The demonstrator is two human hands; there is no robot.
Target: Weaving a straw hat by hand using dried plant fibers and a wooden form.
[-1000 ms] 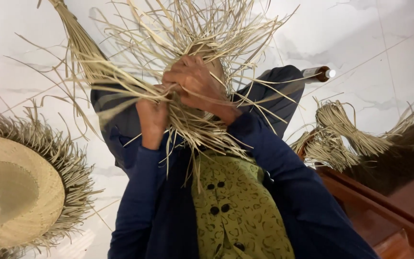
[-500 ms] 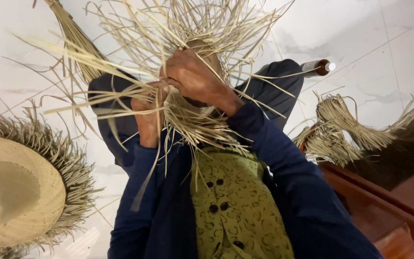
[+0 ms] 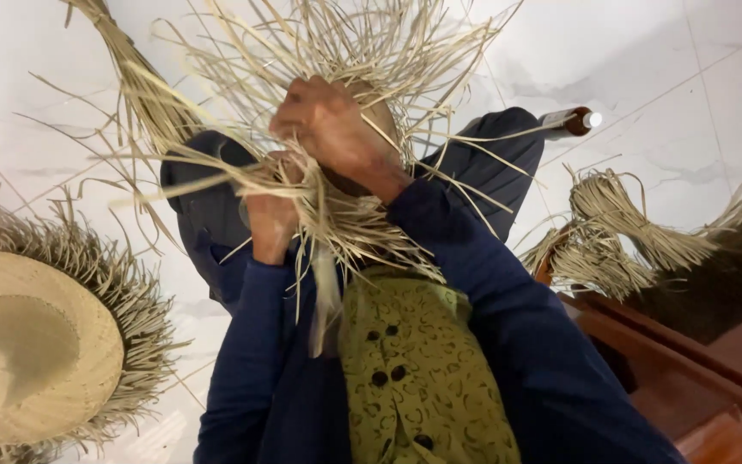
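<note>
Head view looks down on two hands working in one tangle of pale straw. Left hand is closed on a gathered bunch of strands at the lower left of the tangle. Right hand sits above it, fingers curled shut around strands against a rounded woven piece that shows only in part behind the knuckles. Loose strands fan out upward and to both sides, and some hang down over a green patterned cloth below, which bears several dark buttons. Both arms wear dark blue sleeves.

On the white floor to the left lies one finished hat with a fringe of unwoven ends around its brim. To the right lie two tied bundles of straw, just beside each other. One brown bottle lies on the floor near the right knee. Reddish-brown wooden furniture fills the lower right corner.
</note>
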